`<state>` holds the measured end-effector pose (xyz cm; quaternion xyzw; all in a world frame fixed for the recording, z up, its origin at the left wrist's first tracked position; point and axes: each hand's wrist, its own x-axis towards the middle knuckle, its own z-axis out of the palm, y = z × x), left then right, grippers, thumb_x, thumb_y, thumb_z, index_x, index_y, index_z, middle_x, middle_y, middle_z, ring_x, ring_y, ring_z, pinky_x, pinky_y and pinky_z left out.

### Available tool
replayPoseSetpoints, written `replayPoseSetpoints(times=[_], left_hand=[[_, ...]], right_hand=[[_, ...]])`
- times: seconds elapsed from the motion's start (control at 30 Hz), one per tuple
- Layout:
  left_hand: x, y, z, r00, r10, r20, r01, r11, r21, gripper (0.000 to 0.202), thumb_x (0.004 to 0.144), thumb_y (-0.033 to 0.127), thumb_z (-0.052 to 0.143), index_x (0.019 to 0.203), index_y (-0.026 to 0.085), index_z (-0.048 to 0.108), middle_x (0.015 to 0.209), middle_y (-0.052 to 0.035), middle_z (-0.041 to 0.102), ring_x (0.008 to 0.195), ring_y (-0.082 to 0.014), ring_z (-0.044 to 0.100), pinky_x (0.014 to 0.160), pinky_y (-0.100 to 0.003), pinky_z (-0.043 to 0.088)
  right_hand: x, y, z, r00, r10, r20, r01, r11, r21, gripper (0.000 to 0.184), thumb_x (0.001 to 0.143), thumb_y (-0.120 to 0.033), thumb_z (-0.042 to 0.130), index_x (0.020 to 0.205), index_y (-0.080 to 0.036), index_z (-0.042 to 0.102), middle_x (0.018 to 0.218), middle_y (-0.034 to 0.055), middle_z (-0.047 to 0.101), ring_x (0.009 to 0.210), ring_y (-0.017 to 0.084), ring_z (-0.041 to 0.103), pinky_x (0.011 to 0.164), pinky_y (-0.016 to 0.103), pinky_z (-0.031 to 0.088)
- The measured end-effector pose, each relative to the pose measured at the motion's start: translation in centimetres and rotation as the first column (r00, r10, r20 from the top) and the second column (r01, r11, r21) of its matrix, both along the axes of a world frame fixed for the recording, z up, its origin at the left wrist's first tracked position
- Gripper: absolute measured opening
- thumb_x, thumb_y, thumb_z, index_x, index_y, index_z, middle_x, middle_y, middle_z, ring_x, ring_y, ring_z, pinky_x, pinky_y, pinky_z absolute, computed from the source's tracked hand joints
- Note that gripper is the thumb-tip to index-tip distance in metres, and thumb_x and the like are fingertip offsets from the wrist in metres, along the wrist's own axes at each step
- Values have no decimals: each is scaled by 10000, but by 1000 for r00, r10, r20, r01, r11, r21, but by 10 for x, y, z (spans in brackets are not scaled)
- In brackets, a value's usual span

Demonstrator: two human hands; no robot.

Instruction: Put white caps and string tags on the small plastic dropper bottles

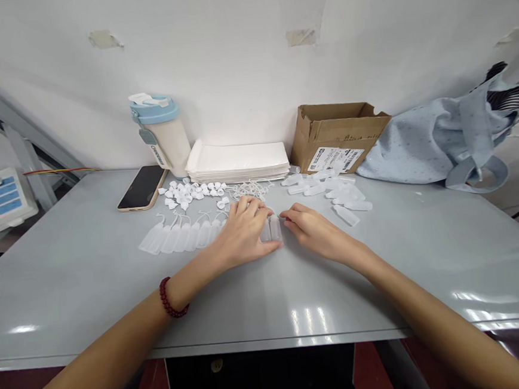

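My left hand (247, 231) curves over the right end of a row of small translucent plastic bottles (191, 236), thumb low and fingers high around the end bottle (275, 228). White strings rise from the necks of several bottles on the row's left side. Close by on the right, my right hand (309, 229) is closed in a pinch beside that end bottle's neck. Whatever lies between its fingertips is too small to make out. Behind my left hand lies a heap of loose white strings (250, 190), with white caps (187, 192) to its left.
More translucent bottles (345, 197) lie loose at the right, before a cardboard box (344, 134). A stack of white envelopes (239, 162), a tumbler (165, 136) and a phone (142, 188) stand or lie toward the back. A blue cloth bag (430, 139) rests far right.
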<state>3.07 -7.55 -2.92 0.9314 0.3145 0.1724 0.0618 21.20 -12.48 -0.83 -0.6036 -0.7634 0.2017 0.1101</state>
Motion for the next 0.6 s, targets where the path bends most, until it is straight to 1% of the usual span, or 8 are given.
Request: replayPoseSetpoints(times=[0.2,0.43,0.6], left_hand=[[1,1,-1,1000,1,9,-1,1000,5,451,726,464,704,1043,160,601,1091,-114,593,1084,-316,448,889,-454,379],[2,0,-1,1000,7,7,-7,1000,-17,463,732,455,708,1038,125,598,1102,-129,590,1090,-315,440,909,-449,384],[2,-1,1,1000,10,10,-10,1000,-16,453,731,452,709,1022,123,599,1099,-132,592,1087,-315,442,902,-448,381]], right_hand=[[0,0,-4,1000,14,-3,-14,1000,9,268,930,-95,386,968,-123,649,950,108,579,883,202,580,792,306,425],[-1,0,-5,999,25,-31,-25,1000,8,298,938,-99,374,1082,-103,635,961,113,583,889,205,578,807,314,429],[-1,0,-6,999,38,-21,-38,999,9,304,939,-99,373,1115,-90,621,974,116,579,893,205,574,815,316,430]])
